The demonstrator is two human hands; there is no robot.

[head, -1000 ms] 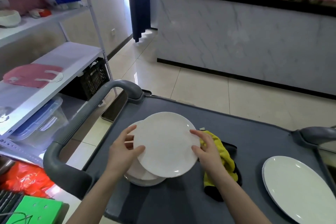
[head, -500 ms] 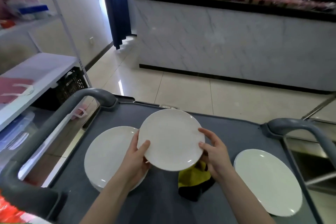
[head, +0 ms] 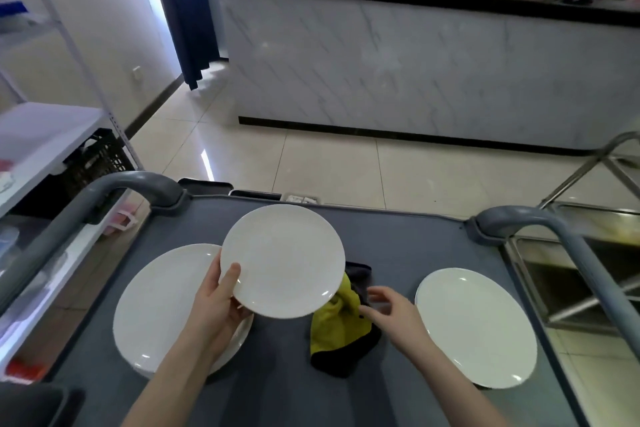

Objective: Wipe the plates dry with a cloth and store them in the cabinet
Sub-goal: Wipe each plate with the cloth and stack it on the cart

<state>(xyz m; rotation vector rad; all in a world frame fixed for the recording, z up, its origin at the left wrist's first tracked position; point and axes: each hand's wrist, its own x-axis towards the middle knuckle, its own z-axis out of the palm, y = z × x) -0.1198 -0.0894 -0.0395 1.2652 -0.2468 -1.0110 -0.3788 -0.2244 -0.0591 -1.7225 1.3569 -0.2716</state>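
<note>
Letting go of the plate [head: 282, 260], the right hand [head: 391, 312] now reaches, fingers loosely spread, for the yellow cloth [head: 337, 326], perhaps touching it. The left hand [head: 218, 305] pinches the plate's near-left rim above the cart [head: 398, 246]. It is likely stiff, slippery and breakable.

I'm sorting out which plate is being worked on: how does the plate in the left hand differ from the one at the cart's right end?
The held plate is gripped at its rim by the left hand; the right plate has no hand on it. The held plate is raised and tilted toward the camera; the right plate lies flat on the cart. Both are plain, white and glossy.
</note>
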